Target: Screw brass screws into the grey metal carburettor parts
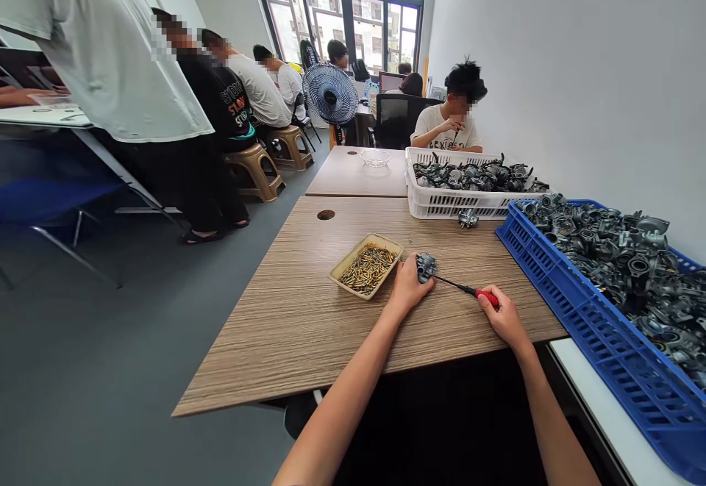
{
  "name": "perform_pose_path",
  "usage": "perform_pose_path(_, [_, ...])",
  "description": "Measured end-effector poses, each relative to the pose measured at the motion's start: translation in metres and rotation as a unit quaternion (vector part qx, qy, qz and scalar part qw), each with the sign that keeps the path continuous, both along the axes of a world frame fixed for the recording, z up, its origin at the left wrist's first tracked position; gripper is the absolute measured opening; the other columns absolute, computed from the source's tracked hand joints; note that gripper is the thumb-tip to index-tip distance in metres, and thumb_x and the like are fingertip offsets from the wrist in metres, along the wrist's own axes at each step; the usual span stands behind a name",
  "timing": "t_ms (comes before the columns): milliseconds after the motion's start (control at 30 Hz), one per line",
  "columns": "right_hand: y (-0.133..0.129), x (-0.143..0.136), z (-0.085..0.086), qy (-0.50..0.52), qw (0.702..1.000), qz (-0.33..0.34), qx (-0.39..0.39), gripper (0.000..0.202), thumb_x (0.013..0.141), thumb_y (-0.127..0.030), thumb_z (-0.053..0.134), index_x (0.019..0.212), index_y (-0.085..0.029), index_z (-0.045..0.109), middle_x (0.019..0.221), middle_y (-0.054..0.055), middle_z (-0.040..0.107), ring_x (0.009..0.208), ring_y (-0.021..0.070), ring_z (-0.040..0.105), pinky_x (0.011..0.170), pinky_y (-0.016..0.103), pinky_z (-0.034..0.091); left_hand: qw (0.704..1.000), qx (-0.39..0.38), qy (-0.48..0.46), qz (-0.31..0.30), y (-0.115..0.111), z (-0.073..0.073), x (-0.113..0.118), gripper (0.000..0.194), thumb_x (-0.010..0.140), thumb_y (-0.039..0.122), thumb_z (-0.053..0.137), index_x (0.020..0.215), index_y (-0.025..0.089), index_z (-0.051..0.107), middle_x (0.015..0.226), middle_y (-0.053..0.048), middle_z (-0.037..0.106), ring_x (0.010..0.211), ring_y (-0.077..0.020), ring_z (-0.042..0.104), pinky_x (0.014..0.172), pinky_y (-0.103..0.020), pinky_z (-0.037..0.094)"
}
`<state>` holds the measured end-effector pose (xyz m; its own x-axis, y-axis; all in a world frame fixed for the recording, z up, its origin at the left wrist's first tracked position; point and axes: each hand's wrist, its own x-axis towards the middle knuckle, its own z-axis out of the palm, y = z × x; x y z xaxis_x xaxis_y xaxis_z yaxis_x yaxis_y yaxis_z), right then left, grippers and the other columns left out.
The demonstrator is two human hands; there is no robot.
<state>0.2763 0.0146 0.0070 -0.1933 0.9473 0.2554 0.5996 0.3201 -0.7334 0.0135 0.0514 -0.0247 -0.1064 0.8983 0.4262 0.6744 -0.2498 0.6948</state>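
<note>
My left hand (409, 286) is closed around a small grey metal carburetor (425, 266) on the wood-grain table (287, 309). In my right hand (504, 315) is a screwdriver (460, 285) with a red and black handle, fingers wrapped round the grip. Its long dark shaft points left, and the tip meets the carburetor's right side; the exact contact spot is too small to make out. Just left of my left hand stands a cream tray (345, 289) full of small brass-coloured and silvery screw-like parts (368, 268). A tiny loose part (409, 239) lies behind the carburetor.
To the right, a blue crate (543, 273) is heaped with similar metal parts. A white basket (457, 205) with more stands at the back, one carburetor (468, 218) before it. A person (449, 122) sits beyond it. Several people and a fan (330, 94) are farther left.
</note>
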Motion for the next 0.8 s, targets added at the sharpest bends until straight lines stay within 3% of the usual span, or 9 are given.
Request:
perform_pose_path(233, [-0.0016, 0.0008, 0.0003, 0.007, 1.000, -0.004, -0.012, 0.033, 0.089, -0.055, 0.058, 0.098, -0.024, 0.054, 0.083, 0.002, 0.064, 0.065, 0.0187, 0.053, 0.063, 0.031, 0.045, 1.000, -0.005, 0.005, 0.001, -0.0011, 0.0035, -0.0010, 0.050, 0.074, 0.025, 0.075, 0.119, 0.023, 0.053, 0.111, -0.007, 0.068, 0.104, -0.0274, 0.064, 0.098, -0.042, 0.051])
perform_pose_path(800, [-0.0001, 0.0018, -0.0004, -0.013, 1.000, -0.010, -0.001, 0.044, 0.095, -0.065, 0.050, 0.078, -0.025, 0.050, 0.063, -0.003, 0.048, 0.060, 0.0166, 0.044, 0.059, 0.029, 0.037, 1.000, 0.001, 0.005, -0.001, -0.0001, 0.0011, -0.0009, 0.053, 0.075, 0.029, 0.076, 0.121, 0.023, 0.051, 0.113, -0.007, 0.068, 0.105, -0.0280, 0.064, 0.100, -0.043, 0.050])
